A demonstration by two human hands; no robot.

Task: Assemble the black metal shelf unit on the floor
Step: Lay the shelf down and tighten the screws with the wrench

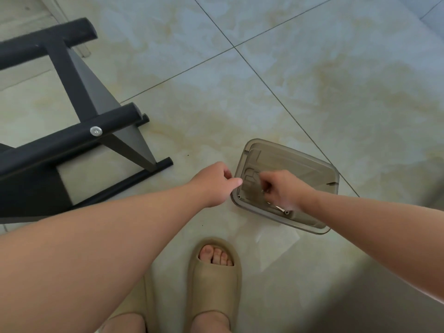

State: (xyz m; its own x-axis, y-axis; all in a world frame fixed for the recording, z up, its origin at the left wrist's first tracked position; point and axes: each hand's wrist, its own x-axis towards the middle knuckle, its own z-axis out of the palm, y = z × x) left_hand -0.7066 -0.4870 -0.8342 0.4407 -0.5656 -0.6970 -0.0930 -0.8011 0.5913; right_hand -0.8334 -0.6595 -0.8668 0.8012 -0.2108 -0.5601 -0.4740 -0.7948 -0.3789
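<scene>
The black metal shelf frame (72, 131) lies on its side on the tiled floor at the left, with a silver bolt head (96, 131) on one bar. A smoky translucent plastic tray (310, 174) sits on the floor to the right of it. My right hand (283, 188) reaches into the tray, its fingertips pinching a small metal screw. A few more loose screws (286, 212) lie along the tray's near edge. My left hand (215, 182) hovers at the tray's left rim with its fingers curled and the thumb pointing at the tray; nothing shows in its grip.
My feet in tan slippers (213, 272) stand just below the hands. A small clear plastic bag (276, 239) lies flat on the floor in front of the tray. Pale marbled tiles stretch away to the right and far side.
</scene>
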